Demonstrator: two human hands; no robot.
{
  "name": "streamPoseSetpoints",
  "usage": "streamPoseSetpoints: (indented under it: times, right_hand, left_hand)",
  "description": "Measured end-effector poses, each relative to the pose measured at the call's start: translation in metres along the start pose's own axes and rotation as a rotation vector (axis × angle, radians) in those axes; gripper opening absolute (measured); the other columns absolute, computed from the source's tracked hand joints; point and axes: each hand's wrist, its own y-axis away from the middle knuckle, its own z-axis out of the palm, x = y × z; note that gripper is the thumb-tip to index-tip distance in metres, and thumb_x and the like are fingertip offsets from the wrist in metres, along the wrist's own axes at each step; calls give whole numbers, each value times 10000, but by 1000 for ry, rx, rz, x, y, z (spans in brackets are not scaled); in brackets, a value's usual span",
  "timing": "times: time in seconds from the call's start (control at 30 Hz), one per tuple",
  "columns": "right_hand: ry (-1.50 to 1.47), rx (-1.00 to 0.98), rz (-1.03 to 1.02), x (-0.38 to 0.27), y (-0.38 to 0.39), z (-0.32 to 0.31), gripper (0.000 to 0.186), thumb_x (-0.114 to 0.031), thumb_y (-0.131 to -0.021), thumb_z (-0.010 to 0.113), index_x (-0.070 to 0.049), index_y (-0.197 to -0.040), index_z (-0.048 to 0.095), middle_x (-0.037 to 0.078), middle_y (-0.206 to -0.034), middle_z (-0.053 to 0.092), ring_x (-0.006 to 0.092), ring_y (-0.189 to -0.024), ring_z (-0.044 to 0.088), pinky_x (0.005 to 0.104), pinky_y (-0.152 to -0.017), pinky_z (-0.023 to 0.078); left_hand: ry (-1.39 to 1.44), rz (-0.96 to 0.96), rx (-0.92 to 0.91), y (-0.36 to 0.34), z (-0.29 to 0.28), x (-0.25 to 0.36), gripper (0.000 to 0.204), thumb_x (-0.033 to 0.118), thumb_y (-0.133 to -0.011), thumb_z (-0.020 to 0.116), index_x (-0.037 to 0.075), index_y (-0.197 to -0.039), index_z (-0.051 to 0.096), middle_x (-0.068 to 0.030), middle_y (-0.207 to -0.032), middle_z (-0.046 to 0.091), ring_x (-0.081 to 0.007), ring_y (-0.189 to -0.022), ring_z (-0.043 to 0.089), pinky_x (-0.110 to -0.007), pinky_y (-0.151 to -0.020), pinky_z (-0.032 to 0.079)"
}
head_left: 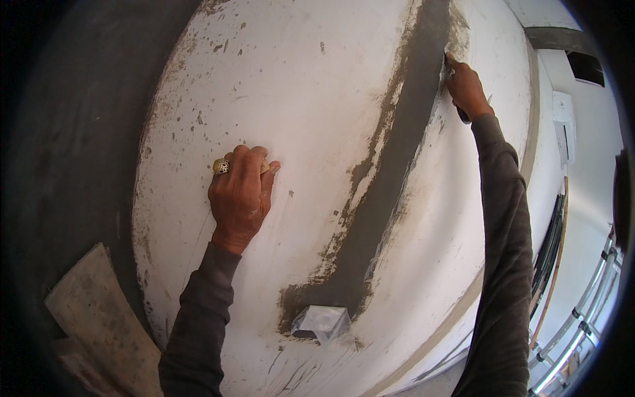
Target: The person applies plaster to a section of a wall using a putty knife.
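Note:
A white wall (317, 119) fills the middle, crossed by a slanting band of dark grey plaster (397, 172). Against the wall, left of the band, is my left hand (241, 195), its fingers curled and a ring on one of them. A small tan piece (266, 166) shows between thumb and fingers; its kind is mostly hidden. Higher up, at the band's right edge, my right hand (469, 89) is closed round a scraper (464, 116). The dark handle end sticks out below the palm; the blade is mostly hidden, with a pale tip by the index finger.
Clear plastic (322, 322) covers a box at the band's lower end. A worn board (99, 298) leans at lower left beside a dark grey surface (73, 132). To the right are a metal ladder or scaffold frame (582, 324) and dark rods (549, 245) leaning on a wall.

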Motion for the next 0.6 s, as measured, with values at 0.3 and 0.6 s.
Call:
streamPoseSetpoints:
  times: [0.3,0.6]
  right_hand:
    - [7,1,4,13,-17,0,493,-103,-853,563,-72,-1345,557,274,-1100,662,434,-1044,650,488,-894,523]
    - [-39,14,73,13,-40,-7,590,-71,-835,579,-97,-1421,510,274,-1077,675,427,-1031,661,474,-903,523]
  left_hand:
    - [2,-4,-4,0,1,0,189,127,-898,694,33,-1030,598,-96,-873,595,-239,-740,608,-359,-614,491]
    - [19,-36,-19,1,3,3,172,109,-891,692,35,-1019,604,-96,-873,590,-244,-749,601,-365,-626,477]
